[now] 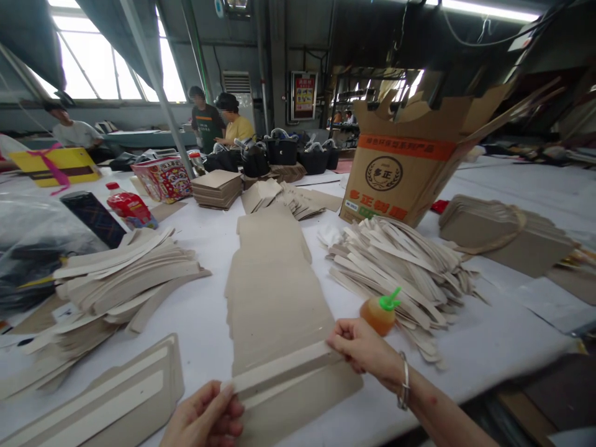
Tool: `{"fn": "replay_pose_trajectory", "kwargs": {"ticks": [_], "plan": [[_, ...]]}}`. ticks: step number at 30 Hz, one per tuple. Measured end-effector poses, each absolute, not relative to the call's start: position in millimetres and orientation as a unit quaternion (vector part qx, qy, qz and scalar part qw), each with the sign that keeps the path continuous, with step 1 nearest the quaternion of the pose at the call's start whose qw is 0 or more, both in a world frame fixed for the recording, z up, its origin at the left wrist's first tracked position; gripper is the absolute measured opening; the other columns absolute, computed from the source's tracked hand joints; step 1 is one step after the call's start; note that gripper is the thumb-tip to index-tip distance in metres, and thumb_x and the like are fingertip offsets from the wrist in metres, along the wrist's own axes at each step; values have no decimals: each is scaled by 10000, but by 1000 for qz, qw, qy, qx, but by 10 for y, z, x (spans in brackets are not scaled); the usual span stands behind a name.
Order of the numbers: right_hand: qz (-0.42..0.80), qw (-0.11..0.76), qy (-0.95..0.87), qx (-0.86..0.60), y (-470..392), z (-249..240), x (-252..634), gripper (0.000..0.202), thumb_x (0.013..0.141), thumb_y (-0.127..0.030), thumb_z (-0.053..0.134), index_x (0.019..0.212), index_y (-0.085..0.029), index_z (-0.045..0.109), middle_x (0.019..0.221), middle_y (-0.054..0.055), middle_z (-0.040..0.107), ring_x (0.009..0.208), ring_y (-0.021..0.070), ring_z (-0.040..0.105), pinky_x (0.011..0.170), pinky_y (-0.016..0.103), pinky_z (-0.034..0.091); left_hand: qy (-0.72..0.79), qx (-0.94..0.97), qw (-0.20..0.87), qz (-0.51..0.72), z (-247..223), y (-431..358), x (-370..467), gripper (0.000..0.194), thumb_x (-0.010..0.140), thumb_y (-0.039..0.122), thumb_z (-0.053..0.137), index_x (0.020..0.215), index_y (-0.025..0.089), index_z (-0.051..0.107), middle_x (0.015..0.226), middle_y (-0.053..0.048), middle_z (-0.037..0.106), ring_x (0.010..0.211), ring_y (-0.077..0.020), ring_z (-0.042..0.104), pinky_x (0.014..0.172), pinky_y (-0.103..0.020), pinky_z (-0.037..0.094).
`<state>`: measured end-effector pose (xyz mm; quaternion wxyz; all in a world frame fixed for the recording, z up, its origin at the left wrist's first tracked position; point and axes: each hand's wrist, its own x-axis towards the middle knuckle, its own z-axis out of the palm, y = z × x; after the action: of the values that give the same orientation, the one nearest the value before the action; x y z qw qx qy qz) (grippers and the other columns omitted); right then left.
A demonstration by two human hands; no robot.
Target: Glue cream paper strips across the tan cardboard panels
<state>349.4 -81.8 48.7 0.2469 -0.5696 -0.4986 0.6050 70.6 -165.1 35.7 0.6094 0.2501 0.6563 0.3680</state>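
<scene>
A narrow cardboard strip (284,372) is stretched between my two hands, over a row of overlapping grey-beige cardboard sheets (279,292). My left hand (205,416) pinches its left end between thumb and fingers. At the right end, my right hand (356,347), with a bracelet at the wrist, has its fingers closed on the strip. Whether the strip touches the nearest sheet cannot be told. Just beyond my right hand sits a squat bottle of amber liquid (376,315) with a green nozzle. At the lower left lies a cardboard panel (174,372) with paler strips on it.
Piles of loose strips lie left (135,279) and right (395,267) on the white table (209,323). A tall open carton (395,167) stands behind the right pile. Stacked boards (503,233) are farther right. A red bottle (130,205) leans at left. Several people are in the background.
</scene>
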Motion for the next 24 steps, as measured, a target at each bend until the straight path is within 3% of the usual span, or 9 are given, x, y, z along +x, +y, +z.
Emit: {"fn": "replay_pose_trajectory", "kwargs": {"ticks": [5,13,24], "plan": [[604,294,-466,-576,-678,316,3466,202,729,-361,539,690,-176,471,542,-58,558,367,73,514,330,172,373,655,285,600,359,245,-1522,718,492,545,620,709,618,177,508,587,16,620,432,-90,555,384,-172,402],[569,284,-467,-614,-624,164,3499,225,762,-351,520,626,-189,442,449,-75,517,279,62,446,258,156,316,672,324,572,341,113,-1467,665,483,603,634,651,632,174,510,544,23,597,375,-82,520,319,-158,337],[559,258,-478,-627,-640,22,3542,361,714,-534,535,585,-204,469,359,-40,512,296,88,446,324,189,347,703,314,553,318,22,-1409,655,468,603,629,599,668,182,473,503,38,582,334,-70,497,285,-162,339]]}}
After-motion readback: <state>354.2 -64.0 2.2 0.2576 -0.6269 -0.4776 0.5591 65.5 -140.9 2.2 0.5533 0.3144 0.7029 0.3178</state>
